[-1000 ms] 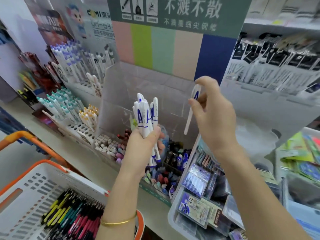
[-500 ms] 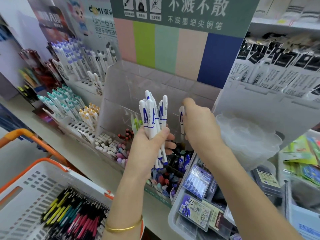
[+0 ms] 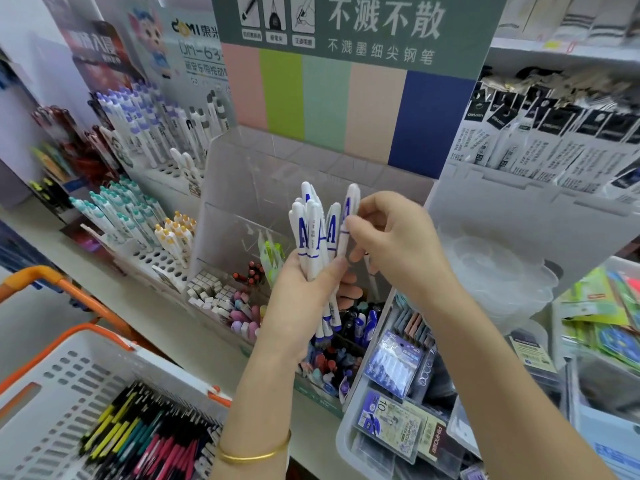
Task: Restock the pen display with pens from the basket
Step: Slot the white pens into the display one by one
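Landmark: clear acrylic display bin [image 3: 242, 188], standing on the shelf under a striped backing card [image 3: 325, 98].
Left hand: the left hand [image 3: 298, 306] is in front of the bin's open middle, fingers and thumb wrapped round a bunch of white pens [image 3: 311, 230], gripping them at the lower barrels.
Bunch: the pens stand upright with caps up, each marked with a blue "A", their tips pointing down toward the bin's lower front compartments.
Right hand: the right hand [image 3: 398, 244] is just right of the bunch in front of the bin, thumb and forefinger pinching a single white pen [image 3: 349, 206] near its cap.
Single pen: it is upright, against the right edge of the bunch. I cannot tell whether its lower end sits inside the left hand's grip.
Wrist: a gold bangle [image 3: 254, 453] circles the left wrist, below the bin.
Basket: a white basket [image 3: 104, 355] with orange handles sits below and left of the bin, holding coloured pens [image 3: 145, 438] lying flat.
Left of bin: teal-capped pens [image 3: 110, 209] stand in a rack.
Right of bin: a stack of clear plastic cups [image 3: 498, 271], with hanging black-and-white packets [image 3: 554, 150] above it.
Below right of bin: a clear tray of packets [image 3: 344, 448].
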Demonstrator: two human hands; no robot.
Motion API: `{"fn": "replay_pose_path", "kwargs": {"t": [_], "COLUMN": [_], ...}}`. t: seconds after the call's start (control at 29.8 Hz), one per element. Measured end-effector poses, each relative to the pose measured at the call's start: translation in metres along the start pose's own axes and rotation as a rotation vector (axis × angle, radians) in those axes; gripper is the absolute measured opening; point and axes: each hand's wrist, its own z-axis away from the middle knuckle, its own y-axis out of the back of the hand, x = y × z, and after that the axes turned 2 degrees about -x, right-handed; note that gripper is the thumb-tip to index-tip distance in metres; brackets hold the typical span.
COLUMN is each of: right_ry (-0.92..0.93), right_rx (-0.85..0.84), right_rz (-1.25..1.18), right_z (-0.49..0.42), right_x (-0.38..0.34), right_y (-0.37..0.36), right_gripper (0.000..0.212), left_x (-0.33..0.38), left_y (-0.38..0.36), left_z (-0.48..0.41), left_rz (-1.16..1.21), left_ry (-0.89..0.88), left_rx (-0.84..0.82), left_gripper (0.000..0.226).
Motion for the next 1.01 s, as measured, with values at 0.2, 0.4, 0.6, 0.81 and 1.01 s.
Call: {"fn": "replay_pose_path", "kwargs": {"t": [0.2, 0.4, 0.6, 0.81, 1.01], "right_ry": [0.022, 0.025, -0.15, -0.1, -0.041], "right_rx": [0.39, 0.235, 0.036, 0.138, 0.001], "right_rz": [-0.156, 0.3, 0.674, 0.584, 0.018], "right_z": [-0.005, 0.007, 0.007, 0.009, 0.016], "right_x": [-0.001, 0.007, 0.008, 0.01, 0.001], "right_y": [0.023, 0.005, -0.016, -0.013, -0.01], "right_gripper": [0.015, 0.01, 0.013, 0.004, 0.026], "left_x": [-0.003, -0.002, -0.002, -0.002, 0.004], "left_y": [0.006, 0.002, -0.001, 0.003, -0.002], "left_z": [-0.004, -0.001, 0.002, 0.005, 0.007], "left_rz": [-0.069, -0.072, -0.055, -0.051, 0.007], "left_ry": [-0.017, -0.051, -0.037, -0.016, 0.001], "left_rx": [0.138, 0.096, 0.067, 0.03, -0.068], "left_gripper": [0.007, 0.014, 0.022, 0.024, 0.031]}}
